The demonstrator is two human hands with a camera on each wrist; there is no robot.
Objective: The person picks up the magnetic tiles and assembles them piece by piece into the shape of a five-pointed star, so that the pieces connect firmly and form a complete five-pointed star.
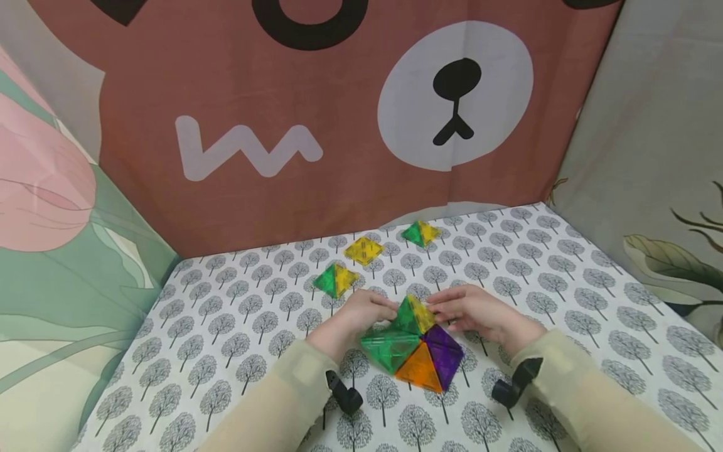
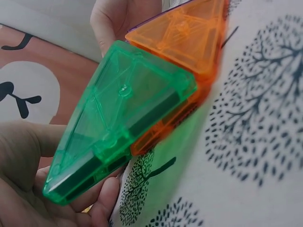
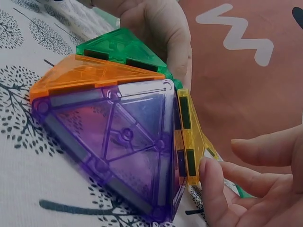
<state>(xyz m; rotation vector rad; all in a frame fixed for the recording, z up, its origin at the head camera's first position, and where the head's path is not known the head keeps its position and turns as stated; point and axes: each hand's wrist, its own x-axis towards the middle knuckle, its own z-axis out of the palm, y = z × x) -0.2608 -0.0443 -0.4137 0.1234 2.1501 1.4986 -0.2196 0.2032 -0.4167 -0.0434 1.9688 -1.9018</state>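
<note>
On my feed, a green, orange, purple and yellow magnetic-tile cluster [image 1: 417,346] already stood joined on the worktop [image 1: 226,376]; three tile pieces [image 1: 364,250] lay apart behind it. My right hand [image 1: 480,314], fingers loosely extended, met its yellow side; the left hand's [image 1: 358,317] grip I couldn't tell.

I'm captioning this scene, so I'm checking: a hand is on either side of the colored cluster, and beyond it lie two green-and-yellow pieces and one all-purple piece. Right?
One color is off: the single-colored piece is yellow, not purple, as the head view shows. The hands do flank the cluster, with two green-and-yellow pieces beyond.
</note>
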